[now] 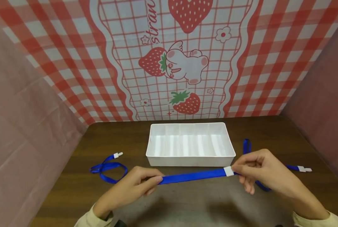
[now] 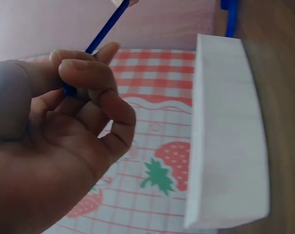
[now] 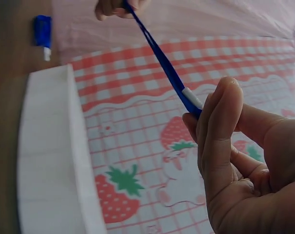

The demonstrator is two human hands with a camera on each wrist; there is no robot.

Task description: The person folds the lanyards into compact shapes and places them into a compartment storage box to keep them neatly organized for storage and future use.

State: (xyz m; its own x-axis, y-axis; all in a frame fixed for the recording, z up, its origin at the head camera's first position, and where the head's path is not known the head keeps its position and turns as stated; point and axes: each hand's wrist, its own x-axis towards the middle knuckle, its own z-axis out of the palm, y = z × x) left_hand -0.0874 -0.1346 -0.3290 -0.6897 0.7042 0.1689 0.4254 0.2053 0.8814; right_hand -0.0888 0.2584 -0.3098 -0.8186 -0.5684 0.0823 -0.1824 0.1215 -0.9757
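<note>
A blue lanyard (image 1: 194, 176) is stretched between both hands in front of the white tray, close to level. My left hand (image 1: 141, 183) pinches its left end between thumb and fingers. At the other end my right hand (image 1: 260, 171) pinches it right beside a white plastic piece (image 1: 228, 171). In the right wrist view the strap (image 3: 162, 58) runs doubled from one hand to the other. The left wrist view shows the strap (image 2: 107, 28) entering between the left thumb and fingers, its end mostly hidden by them.
Behind the lanyard stands a white rectangular tray (image 1: 190, 161) with ridges inside. A second blue lanyard (image 1: 109, 168) lies looped on the brown table (image 1: 72, 176) at left. Another lanyard (image 1: 246, 146), partly behind the right hand, has its white clip (image 1: 304, 169) at far right.
</note>
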